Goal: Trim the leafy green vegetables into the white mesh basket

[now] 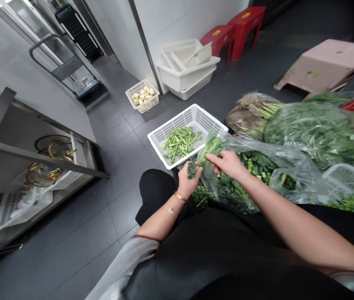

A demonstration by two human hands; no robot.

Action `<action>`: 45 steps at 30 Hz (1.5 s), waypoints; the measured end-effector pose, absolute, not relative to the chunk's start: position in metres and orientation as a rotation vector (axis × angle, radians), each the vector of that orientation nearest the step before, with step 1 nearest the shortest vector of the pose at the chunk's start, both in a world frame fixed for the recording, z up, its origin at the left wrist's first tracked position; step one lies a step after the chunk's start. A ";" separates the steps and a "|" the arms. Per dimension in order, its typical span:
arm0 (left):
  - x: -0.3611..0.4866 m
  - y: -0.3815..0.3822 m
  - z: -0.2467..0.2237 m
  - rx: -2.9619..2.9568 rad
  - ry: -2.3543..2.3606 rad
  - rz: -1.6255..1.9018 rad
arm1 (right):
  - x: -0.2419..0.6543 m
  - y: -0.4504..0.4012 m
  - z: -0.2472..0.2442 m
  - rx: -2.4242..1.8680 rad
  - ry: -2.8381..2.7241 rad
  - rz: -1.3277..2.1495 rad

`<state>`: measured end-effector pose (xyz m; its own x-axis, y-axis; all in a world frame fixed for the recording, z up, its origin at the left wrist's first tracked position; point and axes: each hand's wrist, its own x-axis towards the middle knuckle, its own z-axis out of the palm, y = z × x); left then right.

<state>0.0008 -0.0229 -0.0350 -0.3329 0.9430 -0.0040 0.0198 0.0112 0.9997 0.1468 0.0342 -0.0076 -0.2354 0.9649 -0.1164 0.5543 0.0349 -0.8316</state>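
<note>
Over the near edge of an open clear plastic bag (273, 148), both hands work on a leafy green stalk (209, 146). My left hand (188, 181), with a gold bangle at its wrist, is closed around dark leaves at the stalk's lower end. My right hand (229, 164) pinches the stalk from the right side; part of the grip is hidden by its fingers. Below the hands, more leafy greens (252, 164) fill the bag. Just beyond, a white perforated basket (155, 139) holds a pile of cut green stems (181, 142).
A small basket (129, 96) of pale peeled vegetables and stacked white tubs (186, 79) stand by the wall. Red stools (248, 25) and a pink stool (323, 62) are behind. Bagged greens (314, 129) lie at right. A metal shelf (48, 160) stands left, a trolley (84, 85) further back.
</note>
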 end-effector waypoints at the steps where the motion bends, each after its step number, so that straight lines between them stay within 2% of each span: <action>1: 0.001 -0.023 -0.035 1.073 1.488 1.433 | 0.145 0.038 -0.007 -1.563 -1.869 0.989; 3: 0.000 -0.019 -0.035 1.048 1.518 1.452 | 0.137 0.026 -0.006 -1.448 -2.016 0.726; 5: -0.001 -0.013 -0.036 0.891 1.509 1.478 | 0.129 0.002 -0.007 -1.154 -2.188 0.646; 7: -0.005 -0.007 -0.035 0.655 1.383 1.467 | 0.127 -0.015 -0.010 -0.965 -2.224 0.862; 12: -0.011 -0.013 -0.024 0.226 0.816 1.129 | 0.149 0.019 -0.017 -1.088 -1.778 1.517; 15: -0.006 -0.021 -0.022 0.242 0.771 1.027 | 0.153 0.045 -0.015 -0.982 -1.602 1.694; 17: 0.001 -0.023 -0.024 0.381 0.880 1.099 | 0.147 0.049 -0.013 -1.108 -1.680 1.521; 20: 0.008 -0.016 -0.032 0.543 1.082 1.292 | 0.133 0.032 -0.012 -1.275 -1.975 0.934; 22: 0.008 -0.009 -0.036 0.510 1.163 1.394 | 0.125 0.009 -0.016 -1.087 -2.248 0.599; 24: 0.002 -0.004 -0.036 0.454 1.189 1.471 | 0.122 -0.012 -0.025 -0.730 -2.477 0.509; 26: -0.006 -0.001 -0.033 0.463 1.183 1.532 | 0.125 -0.023 -0.038 -0.613 -2.553 0.582; 30: -0.017 -0.009 -0.028 0.601 1.241 1.631 | 0.135 -0.002 -0.057 -1.183 -2.691 0.882; 32: -0.017 -0.016 -0.029 0.683 1.300 1.616 | 0.138 0.017 -0.054 -1.293 -2.745 1.062; 35: -0.012 -0.025 -0.032 0.836 1.382 1.565 | 0.135 0.043 -0.032 -1.296 -2.369 1.382; 38: -0.004 -0.027 -0.031 0.892 1.396 1.527 | 0.126 0.054 -0.014 -1.376 -1.931 1.422; 42: 0.008 -0.023 -0.019 0.601 1.135 1.408 | 0.123 0.044 -0.019 -1.149 -1.611 1.469; 45: 0.013 -0.022 -0.013 0.448 0.962 1.269 | 0.135 0.031 -0.029 -0.971 -1.633 1.441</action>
